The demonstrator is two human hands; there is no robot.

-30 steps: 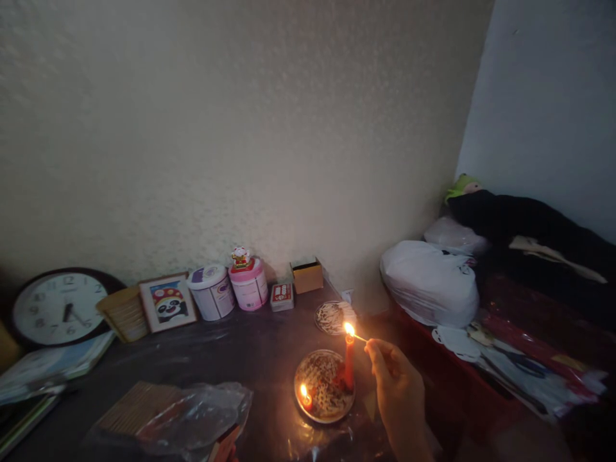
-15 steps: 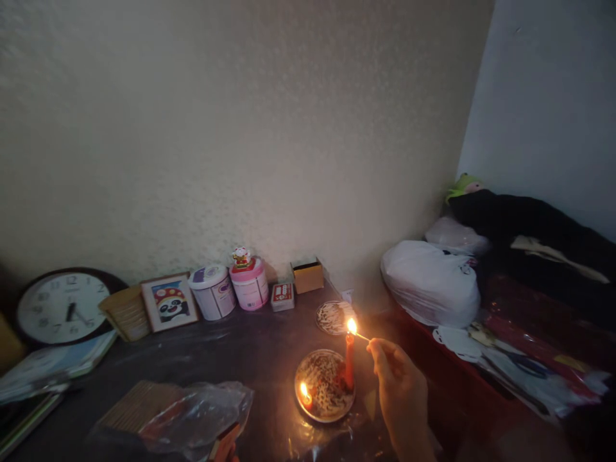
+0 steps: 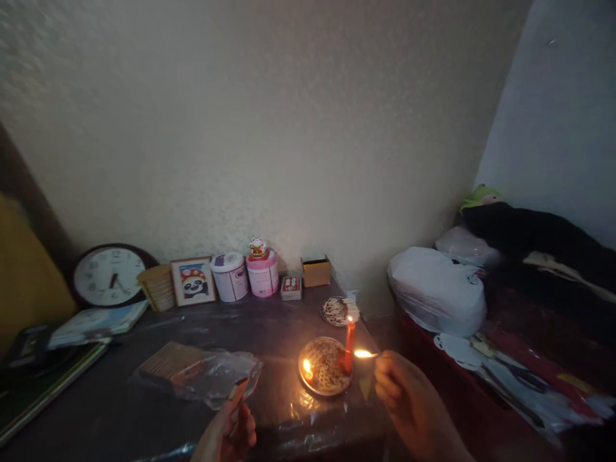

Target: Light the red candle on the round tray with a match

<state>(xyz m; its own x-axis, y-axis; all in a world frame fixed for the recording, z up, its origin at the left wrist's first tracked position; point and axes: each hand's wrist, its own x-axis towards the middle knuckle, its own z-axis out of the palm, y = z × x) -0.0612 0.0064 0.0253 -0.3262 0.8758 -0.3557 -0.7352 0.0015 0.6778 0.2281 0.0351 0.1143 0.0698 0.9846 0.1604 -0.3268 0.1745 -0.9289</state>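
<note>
My right hand pinches a burning match, whose flame points left, apart from the tall red candle. That candle stands upright at the right side of a round plate and carries a small flame. Low on the plate's left side burns a short candle stub, among many used matchsticks. At the bottom, my left hand is closed round a small box, seemingly a matchbox, partly hidden by the fingers.
Behind is a second plate of matchsticks. A clear plastic bag lies left. Along the wall stand a clock, a panda picture, two tins and an open cardboard box. A white bag sits right.
My right hand has drawn the burning match away from the tall candle's wick, right and down; that candle now has its own flame. My left hand has come further into view with the box.
</note>
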